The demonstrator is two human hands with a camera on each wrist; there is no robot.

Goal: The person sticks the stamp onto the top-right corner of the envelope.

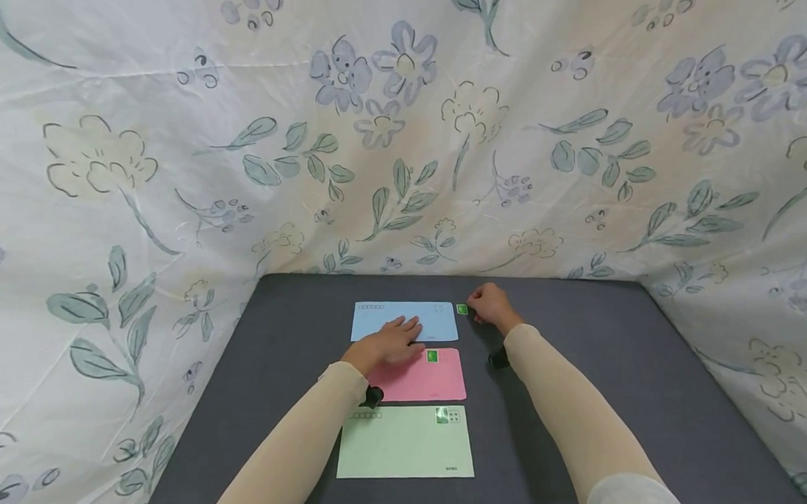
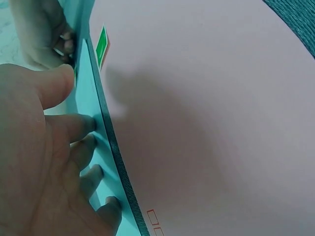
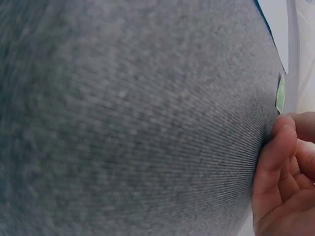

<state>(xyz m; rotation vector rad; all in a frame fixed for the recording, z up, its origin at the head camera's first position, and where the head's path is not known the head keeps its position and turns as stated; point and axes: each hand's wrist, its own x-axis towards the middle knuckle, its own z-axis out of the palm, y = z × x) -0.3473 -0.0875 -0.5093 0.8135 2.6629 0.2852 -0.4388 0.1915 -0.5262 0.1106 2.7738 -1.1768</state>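
Note:
My left hand (image 1: 385, 346) lies with straight, spread fingers on the lower part of a blue envelope (image 1: 368, 324), the farthest of three in a column. In the head view, my right hand (image 1: 492, 305) pinches a small green postage stamp (image 1: 462, 309) between thumb and finger, just off the envelope's right edge. The right wrist view shows the stamp (image 3: 280, 94) held by its edge, close over the dark cloth. Below, the pink envelope (image 1: 418, 383) bears a green stamp (image 1: 432, 356) at its upper right and is partly covered by my left hand.
A pale green envelope (image 1: 404, 448) lies nearest me, with a stamp (image 1: 442, 415) in its upper right corner. The dark grey tabletop (image 1: 594, 349) extends to both sides. Behind it hangs a flowered white cloth (image 1: 402, 200).

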